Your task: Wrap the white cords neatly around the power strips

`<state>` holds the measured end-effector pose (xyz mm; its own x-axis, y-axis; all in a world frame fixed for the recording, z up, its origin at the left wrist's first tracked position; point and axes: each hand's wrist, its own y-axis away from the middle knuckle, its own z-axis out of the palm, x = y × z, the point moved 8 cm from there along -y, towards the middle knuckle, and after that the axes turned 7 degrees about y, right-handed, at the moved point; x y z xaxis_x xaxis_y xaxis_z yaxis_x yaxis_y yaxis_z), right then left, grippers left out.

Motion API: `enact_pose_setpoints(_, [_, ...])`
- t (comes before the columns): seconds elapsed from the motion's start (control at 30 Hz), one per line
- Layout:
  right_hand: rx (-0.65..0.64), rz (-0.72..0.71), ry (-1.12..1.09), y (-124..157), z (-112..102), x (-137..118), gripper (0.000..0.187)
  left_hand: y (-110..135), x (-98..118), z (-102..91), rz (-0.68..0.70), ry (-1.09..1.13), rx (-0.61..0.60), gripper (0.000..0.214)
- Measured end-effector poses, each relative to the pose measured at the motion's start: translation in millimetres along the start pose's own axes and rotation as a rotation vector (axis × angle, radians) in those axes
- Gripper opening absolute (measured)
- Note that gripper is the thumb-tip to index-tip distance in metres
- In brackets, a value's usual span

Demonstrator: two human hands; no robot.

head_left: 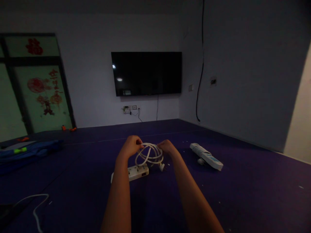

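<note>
A loosely coiled white power cord (148,159) is between my two hands, just above the purple surface. My left hand (132,145) pinches the coil's left upper side. On its right upper side, my right hand (166,147) has its fingers closed on the loops. The cord's plug (161,167) hangs at the lower right of the coil. Below the coil and partly behind my left forearm lies a white power strip (137,172) with its sockets facing up. To the right of my right hand lies a second white power strip (206,156), its cord wrapped around one end.
Blue cloth (41,149) with a bright green item (20,150) lies at the left. A white cable (36,207) curves near the lower left. Small orange things (73,129) sit by the door. A television (147,73) hangs on the far wall; a dark cable (202,64) hangs at the right.
</note>
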<state>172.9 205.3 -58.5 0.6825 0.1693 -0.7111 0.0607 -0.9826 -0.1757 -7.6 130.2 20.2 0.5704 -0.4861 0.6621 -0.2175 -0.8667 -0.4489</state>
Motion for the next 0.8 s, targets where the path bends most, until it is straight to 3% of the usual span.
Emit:
enact_pose_setpoints(0.17, [-0.148,-0.140,-0.129,13,6,-21,0.026,2,10,2.0,0.028,-0.021,-0.054,0.003])
enact_pose_setpoints(0.37, [-0.493,-0.312,-0.323,33,21,-44,0.038,4,18,3.1,0.047,-0.016,-0.096,0.004])
enact_pose_setpoints(0.6, [-0.583,-0.252,-0.356,39,29,-42,0.029,6,19,3.0,0.050,0.010,-0.103,0.008])
enact_pose_setpoints(0.8, [-0.492,-0.080,-0.471,36,34,-34,0.027,6,16,6.2,0.031,0.051,-0.149,0.006])
